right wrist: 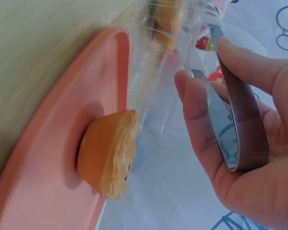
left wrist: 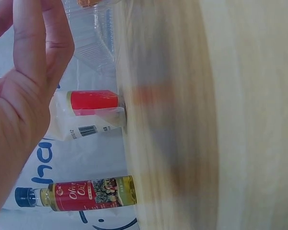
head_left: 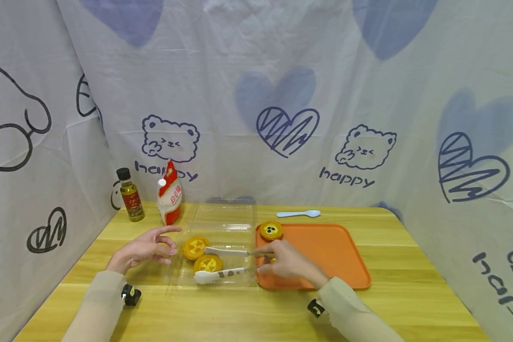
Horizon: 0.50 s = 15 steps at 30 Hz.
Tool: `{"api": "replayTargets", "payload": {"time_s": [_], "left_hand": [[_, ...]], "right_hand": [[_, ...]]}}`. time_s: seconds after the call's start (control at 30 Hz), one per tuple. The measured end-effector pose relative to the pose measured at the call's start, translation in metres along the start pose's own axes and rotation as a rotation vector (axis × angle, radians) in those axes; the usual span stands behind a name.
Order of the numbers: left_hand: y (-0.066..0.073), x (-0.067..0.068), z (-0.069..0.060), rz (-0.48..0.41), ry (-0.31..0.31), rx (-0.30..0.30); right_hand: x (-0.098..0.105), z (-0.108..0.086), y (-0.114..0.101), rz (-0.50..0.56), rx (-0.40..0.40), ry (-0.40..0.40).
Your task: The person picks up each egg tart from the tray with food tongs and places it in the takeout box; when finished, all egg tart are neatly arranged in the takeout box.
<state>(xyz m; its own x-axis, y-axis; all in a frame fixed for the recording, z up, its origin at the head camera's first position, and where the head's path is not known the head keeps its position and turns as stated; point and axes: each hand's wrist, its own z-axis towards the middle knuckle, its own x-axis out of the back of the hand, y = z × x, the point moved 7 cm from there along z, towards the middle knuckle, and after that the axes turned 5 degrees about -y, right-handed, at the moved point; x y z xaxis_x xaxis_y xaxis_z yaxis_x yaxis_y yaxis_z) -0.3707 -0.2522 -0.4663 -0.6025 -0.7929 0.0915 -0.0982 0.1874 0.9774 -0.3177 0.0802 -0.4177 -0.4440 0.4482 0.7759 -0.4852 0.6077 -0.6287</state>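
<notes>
Beige sleeves (head_left: 91,306) come in at the lower edge of the head view. Right hand (head_left: 286,259) grips metal tongs (head_left: 231,272), whose pale-tipped jaws stand apart and point left, their long axis running across a clear plastic clamshell box (head_left: 243,261). Two egg tarts lie inside it: the nearer tart (head_left: 209,262) sits between the jaws, left of the right hand; the farther tart (head_left: 194,247) is next to the upper jaw's tip. Whether either jaw touches pastry, I cannot tell. Left hand (head_left: 147,247), holding nothing, hovers just beside the box and is nearer to both tarts than the right hand itself. Both are round, golden-crusted, with yellow wedge-shaped pieces on top. A dark-dotted tart (head_left: 271,230) rests at the far left corner of the orange tray (head_left: 329,259).

Left wrist view: fingers reach upward past a red-and-white pouch (left wrist: 92,103) and a bottle of olive oil (left wrist: 89,194).

Right wrist view: the tongs' bend lies against the palm; the dark-dotted tart shows tapered sides and a ruffled rim.
</notes>
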Motion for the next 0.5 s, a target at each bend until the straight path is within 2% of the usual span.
{"api": "replayTargets", "payload": {"time_s": [0.27,0.5], "left_hand": [[0.0,0.0,0.0,0.004,0.004,-0.004],[-0.001,0.0,0.0,0.001,0.01,0.003]], "right_hand": [[0.014,-0.006,0.005,0.022,-0.005,-0.062],[0.021,-0.008,0.008,-0.057,0.014,-0.057]]}}
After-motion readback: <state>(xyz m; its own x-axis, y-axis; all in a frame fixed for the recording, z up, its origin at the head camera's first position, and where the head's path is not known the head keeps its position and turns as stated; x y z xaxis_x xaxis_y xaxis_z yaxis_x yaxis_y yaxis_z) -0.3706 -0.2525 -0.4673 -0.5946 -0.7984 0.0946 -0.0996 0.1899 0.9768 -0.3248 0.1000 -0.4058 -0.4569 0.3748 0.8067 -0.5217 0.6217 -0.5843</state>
